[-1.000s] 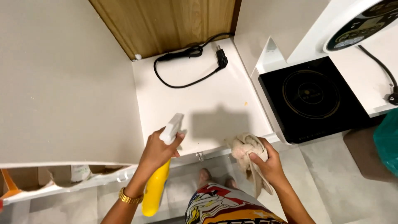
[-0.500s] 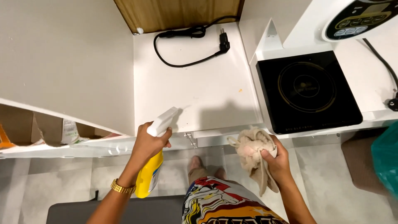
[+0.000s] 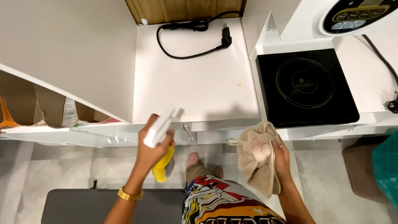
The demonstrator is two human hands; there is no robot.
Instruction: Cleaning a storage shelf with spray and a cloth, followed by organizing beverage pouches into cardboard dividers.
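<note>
Your left hand (image 3: 153, 151) grips a yellow spray bottle (image 3: 162, 143) at the near edge of the white tabletop (image 3: 199, 87), white nozzle aimed far over it. Your right hand (image 3: 281, 159) clutches a beige cloth (image 3: 257, 157) just right, hanging off that edge. Keep the nozzle tilted at the small orange spot (image 3: 239, 84), away from the black cooktop (image 3: 306, 87) and cord (image 3: 195, 37). Both forearms reach up from below, wrists level.
</note>
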